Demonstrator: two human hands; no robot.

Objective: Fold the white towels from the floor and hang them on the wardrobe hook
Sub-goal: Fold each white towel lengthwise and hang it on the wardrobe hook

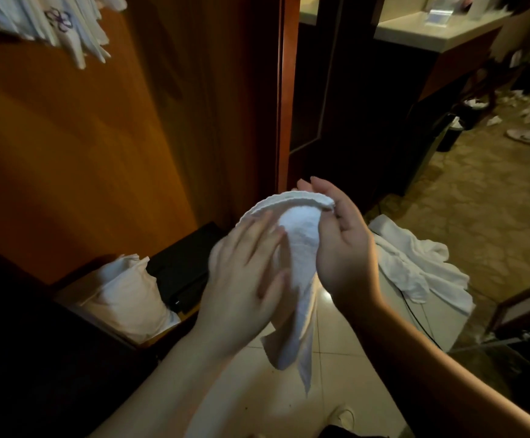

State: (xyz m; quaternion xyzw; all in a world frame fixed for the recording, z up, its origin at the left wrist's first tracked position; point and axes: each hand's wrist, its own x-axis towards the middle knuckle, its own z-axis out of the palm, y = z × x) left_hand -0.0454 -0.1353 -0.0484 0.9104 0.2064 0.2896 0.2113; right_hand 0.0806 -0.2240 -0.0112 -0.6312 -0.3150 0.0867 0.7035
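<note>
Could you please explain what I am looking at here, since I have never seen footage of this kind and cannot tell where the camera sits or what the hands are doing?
There is no machine here: one wide-angle camera is worn on a person's head and looks forward and down at their two bare hands. The right hand pinches the top edge of a small white towel, which hangs down between the hands. The left hand lies flat against the towel with straight fingers, apparently smoothing it. Behind them stands an orange-brown wardrobe. More white cloth hangs at the top left. A crumpled pile of white cloth lies lower right, and another white bundle sits lower left.
</note>
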